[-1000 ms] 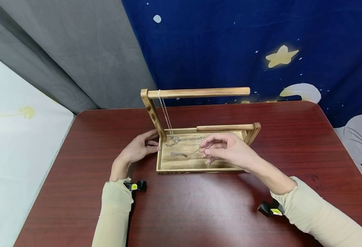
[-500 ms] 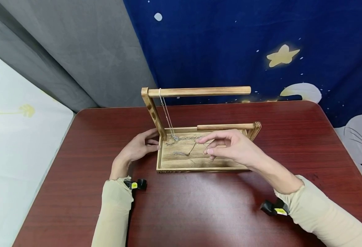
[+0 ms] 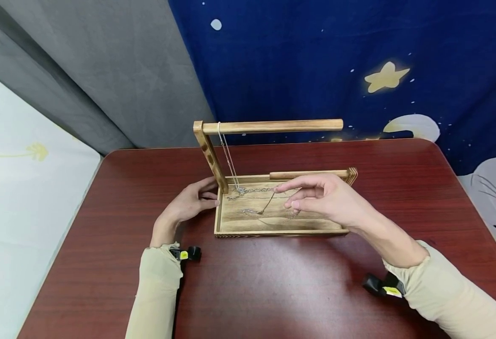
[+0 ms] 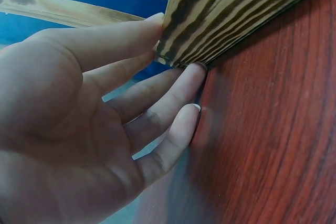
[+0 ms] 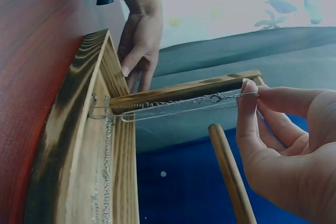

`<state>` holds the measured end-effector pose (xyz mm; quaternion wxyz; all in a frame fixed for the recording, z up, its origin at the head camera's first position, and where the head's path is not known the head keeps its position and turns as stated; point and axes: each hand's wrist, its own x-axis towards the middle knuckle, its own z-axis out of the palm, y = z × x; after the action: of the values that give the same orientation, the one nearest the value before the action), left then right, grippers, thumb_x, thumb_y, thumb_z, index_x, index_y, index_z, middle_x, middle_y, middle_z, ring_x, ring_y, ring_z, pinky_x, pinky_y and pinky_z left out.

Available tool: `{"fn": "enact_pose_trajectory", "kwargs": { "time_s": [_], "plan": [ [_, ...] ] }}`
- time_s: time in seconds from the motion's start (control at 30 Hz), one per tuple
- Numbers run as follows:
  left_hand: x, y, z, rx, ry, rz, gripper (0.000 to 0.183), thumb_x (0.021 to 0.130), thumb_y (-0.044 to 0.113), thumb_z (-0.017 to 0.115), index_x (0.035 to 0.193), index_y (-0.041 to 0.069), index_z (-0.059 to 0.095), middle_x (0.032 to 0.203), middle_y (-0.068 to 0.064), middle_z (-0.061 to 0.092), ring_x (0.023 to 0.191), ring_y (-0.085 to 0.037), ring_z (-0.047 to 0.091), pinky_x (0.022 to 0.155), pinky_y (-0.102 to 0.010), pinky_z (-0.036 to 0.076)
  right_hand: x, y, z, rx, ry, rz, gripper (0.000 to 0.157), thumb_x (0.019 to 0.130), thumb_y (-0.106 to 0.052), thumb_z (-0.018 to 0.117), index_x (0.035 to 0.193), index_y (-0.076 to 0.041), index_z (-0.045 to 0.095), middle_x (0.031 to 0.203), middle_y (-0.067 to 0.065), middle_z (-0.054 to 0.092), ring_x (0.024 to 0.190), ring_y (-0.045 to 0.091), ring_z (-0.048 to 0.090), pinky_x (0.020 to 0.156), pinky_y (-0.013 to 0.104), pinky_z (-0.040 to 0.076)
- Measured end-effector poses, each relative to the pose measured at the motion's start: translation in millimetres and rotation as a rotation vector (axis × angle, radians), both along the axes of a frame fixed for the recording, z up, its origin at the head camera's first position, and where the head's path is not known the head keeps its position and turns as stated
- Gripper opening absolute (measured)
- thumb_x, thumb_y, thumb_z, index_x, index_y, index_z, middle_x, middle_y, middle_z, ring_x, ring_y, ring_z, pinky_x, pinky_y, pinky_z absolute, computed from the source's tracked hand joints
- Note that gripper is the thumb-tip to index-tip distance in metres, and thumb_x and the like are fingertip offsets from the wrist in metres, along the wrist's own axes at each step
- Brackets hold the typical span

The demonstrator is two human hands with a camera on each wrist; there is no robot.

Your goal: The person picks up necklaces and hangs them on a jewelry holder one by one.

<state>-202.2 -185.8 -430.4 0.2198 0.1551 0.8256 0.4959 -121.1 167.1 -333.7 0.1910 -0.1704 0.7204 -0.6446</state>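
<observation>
Fingers (image 5: 248, 124) of the right hand (image 3: 337, 200): drawn narrow, the tips pinching one end of a thin chain (image 5: 184, 101); the hand stands raised over the right half of the tray.
Fingers of the left hand (image 3: 188, 205): spread and lightly bent, tips touching the left end of the tray beside the post; lower fingertips at the foot of its end wall.
Held chain: slants down and leftward from the right hand to a silvery piece (image 3: 251, 212) at mid-tray; a small clasp (image 5: 216, 98) shows near the pinch. I cannot tell whether the silvery piece touches the tray floor.
Tray (image 3: 277, 234): shallow wood, dark-grained outer walls, flat on the reddish-brown desk (image 3: 248, 292).
Post (image 3: 207, 153): rises at the tray's left rear, tilted in my line of sight, and carries the top bar (image 3: 273, 126), which runs rightward.
Lower bar (image 3: 307, 175): runs leftward from the right-end support, above the rear wall.
Hanging necklace (image 3: 230, 162): looped over the top bar near the post, lower end reaching down to the tray.
Loose chain (image 3: 258, 190): lies along the rear of the tray floor.
Backdrop: grey curtain (image 3: 116, 61) at left, blue curtain (image 3: 286, 56) with star, moon and cat prints at right.
</observation>
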Motion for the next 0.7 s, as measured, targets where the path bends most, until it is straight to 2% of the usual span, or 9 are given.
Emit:
{"fn": "enact_pose_trajectory", "kwargs": {
  "time_s": [0.2,0.33,0.5,0.6,0.7],
  "plan": [
    [0.3,-0.8,-1.2,0.012,-0.002,-0.008,0.073,0.094,0.0,0.066,0.156,0.003,0.028,0.154,-0.021,0.038,0.12,-0.033,0.058,0.09,-0.027,0.049,2.2,4.4,9.4,-0.016,0.006,-0.04,0.031,0.092,-0.004,0.07,0.122,0.0,0.068,0.117,0.013,0.07,0.104,0.026,0.068,0.082,0.033,0.056],
    [0.7,-1.2,-1.2,0.025,-0.001,-0.018,0.073,0.094,0.0,0.066,0.156,0.003,0.028,0.154,-0.021,0.038,0.118,-0.033,0.06,0.09,-0.024,0.048,3.9,6.8,15.9,-0.007,0.023,-0.045,0.031,0.092,-0.004,0.07,0.122,-0.002,0.068,0.117,0.012,0.07,0.098,0.025,0.069,0.079,0.035,0.057],
    [1.4,-2.7,-0.5,0.013,0.002,-0.039,0.073,0.095,0.003,0.065,0.157,0.004,0.026,0.153,-0.021,0.039,0.113,-0.03,0.062,0.095,-0.028,0.046,5.4,9.8,20.9,0.006,0.028,-0.052,0.034,0.091,-0.003,0.07,0.124,-0.004,0.067,0.116,0.013,0.07,0.092,0.026,0.07,0.073,0.039,0.058],
    [1.2,-2.9,-0.6,0.012,0.002,-0.041,0.072,0.095,0.003,0.064,0.157,0.004,0.026,0.153,-0.021,0.04,0.112,-0.029,0.063,0.095,-0.029,0.046,5.7,11.8,22.9,-0.008,0.043,-0.05,0.033,0.09,0.0,0.07,0.123,-0.001,0.067,0.119,0.014,0.068,0.096,0.027,0.07,0.075,0.038,0.058],
    [1.2,-2.8,-0.2,0.007,0.003,-0.04,0.072,0.095,0.003,0.064,0.157,0.004,0.026,0.153,-0.021,0.04,0.113,-0.03,0.062,0.095,-0.028,0.046,6.0,13.9,25.4,-0.017,0.074,-0.056,0.027,0.09,0.002,0.07,0.117,0.004,0.066,0.112,0.018,0.07,0.096,0.025,0.07,0.075,0.033,0.057]
  ]
}}
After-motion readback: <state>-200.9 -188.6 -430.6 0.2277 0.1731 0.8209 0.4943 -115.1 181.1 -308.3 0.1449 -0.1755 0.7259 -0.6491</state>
